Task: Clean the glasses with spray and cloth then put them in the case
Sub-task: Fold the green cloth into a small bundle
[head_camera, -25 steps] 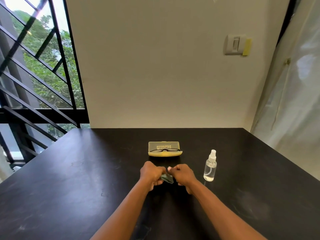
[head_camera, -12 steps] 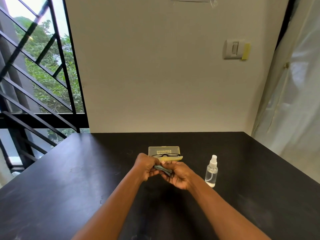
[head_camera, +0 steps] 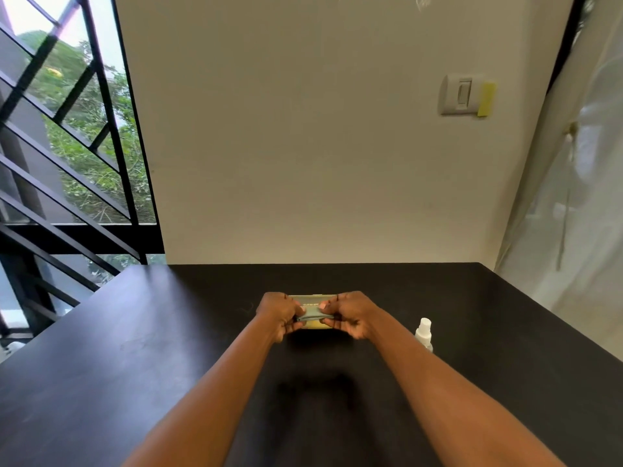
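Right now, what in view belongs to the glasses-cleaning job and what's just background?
Job:
- cloth, pinched between left hand and right hand
- case, behind the hands
- spray bottle, upright at right

Background:
- wall switch
- yellow pad
- window grille
- plastic sheet

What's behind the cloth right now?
Behind the cloth stretched between left hand and right hand, parts of the yellow case show. The hands and cloth cover its inside, so glasses cannot be seen.

A grey-green cloth (head_camera: 315,314) is held stretched flat between both hands directly in front of the yellow open case (head_camera: 313,299), while the clear white-capped spray bottle (head_camera: 423,333) stands upright to the right.
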`<state>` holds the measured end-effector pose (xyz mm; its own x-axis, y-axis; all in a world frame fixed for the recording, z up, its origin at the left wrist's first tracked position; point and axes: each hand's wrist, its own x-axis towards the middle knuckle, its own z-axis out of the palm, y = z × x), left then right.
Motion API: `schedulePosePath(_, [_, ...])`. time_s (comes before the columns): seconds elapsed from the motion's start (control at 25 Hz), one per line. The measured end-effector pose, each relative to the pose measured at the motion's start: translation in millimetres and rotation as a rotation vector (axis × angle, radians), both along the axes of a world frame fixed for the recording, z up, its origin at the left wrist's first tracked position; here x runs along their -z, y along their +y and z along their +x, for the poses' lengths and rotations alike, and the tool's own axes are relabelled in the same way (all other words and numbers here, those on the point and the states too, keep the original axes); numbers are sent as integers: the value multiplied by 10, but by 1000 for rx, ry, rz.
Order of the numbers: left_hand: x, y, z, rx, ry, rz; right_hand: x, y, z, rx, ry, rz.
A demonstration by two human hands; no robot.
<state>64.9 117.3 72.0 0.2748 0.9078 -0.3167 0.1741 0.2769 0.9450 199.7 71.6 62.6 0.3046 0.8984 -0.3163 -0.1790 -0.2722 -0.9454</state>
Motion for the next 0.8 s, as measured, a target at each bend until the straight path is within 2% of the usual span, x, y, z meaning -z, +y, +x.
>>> schedulePosePath(0.24, [48, 281, 191, -87, 14, 60, -94, 328, 130, 13, -233, -45])
schedulePosePath(0.4, [110, 392, 274, -119, 42, 104, -1, 439, 184, 76, -595, -43])
schedulePosePath(0.56, [185, 446, 324, -114, 115, 183, 143, 508, 229, 83, -723, -30])
schedulePosePath(0.72, [310, 433, 401, -94, 211, 263, 203, 499, 268, 4, -931, -37])
schedulePosePath(0.8, [369, 441, 438, -92, 275, 310, 245, 481, 286, -3, -962, -40])
